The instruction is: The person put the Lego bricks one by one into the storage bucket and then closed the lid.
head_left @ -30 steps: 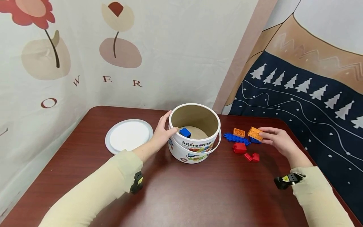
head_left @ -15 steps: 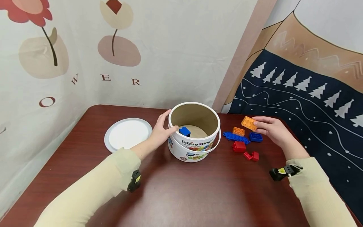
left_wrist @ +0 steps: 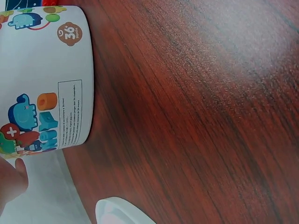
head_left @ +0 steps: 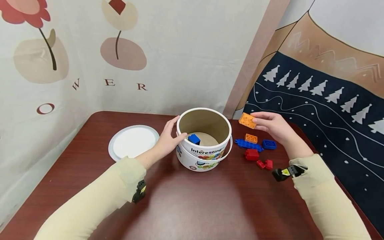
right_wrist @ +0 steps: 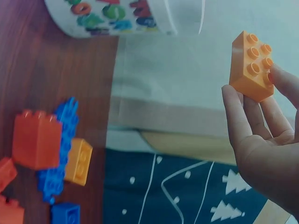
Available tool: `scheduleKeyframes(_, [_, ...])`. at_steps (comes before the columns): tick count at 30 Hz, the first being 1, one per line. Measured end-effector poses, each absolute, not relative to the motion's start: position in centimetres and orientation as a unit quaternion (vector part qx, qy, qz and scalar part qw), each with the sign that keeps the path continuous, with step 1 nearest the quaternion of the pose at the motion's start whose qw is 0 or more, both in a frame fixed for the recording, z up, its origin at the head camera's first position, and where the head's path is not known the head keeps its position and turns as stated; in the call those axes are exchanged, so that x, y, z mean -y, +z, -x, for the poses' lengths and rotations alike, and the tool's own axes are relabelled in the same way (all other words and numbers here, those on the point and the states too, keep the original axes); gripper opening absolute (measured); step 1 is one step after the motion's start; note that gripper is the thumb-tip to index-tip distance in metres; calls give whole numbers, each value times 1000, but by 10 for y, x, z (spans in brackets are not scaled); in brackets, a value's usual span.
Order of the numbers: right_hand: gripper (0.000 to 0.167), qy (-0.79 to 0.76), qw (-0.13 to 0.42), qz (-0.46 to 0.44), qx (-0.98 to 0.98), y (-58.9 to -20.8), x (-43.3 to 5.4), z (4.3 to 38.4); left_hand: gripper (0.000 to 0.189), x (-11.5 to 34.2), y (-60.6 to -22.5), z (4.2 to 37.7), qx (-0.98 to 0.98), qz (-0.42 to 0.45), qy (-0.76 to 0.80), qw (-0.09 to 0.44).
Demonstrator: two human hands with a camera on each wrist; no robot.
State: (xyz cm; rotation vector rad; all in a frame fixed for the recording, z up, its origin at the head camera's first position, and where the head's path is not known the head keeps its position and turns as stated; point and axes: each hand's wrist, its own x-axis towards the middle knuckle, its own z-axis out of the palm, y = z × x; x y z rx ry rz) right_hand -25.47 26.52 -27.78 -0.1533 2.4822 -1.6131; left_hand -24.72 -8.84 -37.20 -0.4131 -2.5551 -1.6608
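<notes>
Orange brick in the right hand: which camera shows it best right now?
The right wrist view: the held orange brick appears large there, studs and sides clear, though the right hand covers part of it. The head view shows it smaller, to the right of the bucket. The left wrist view doesn't show it.

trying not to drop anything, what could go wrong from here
The orange six-stud brick is pinched near one end by the right hand, so it might slip onto the table. The left hand rests against the white bucket; an uneven push could tip or slide it. Dropped in, that brick might hit the blue brick inside.
</notes>
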Motion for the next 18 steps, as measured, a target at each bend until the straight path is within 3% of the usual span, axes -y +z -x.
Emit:
scheduleKeyframes(6, [55, -534, 92, 73, -838, -271, -242, 259, 71, 89, -373, 247, 827, 134, -544, 36])
scheduleKeyframes(18, [44, -540, 106, 115, -827, -272, -201, 265, 71, 88, -371, 244, 824, 130, -551, 31])
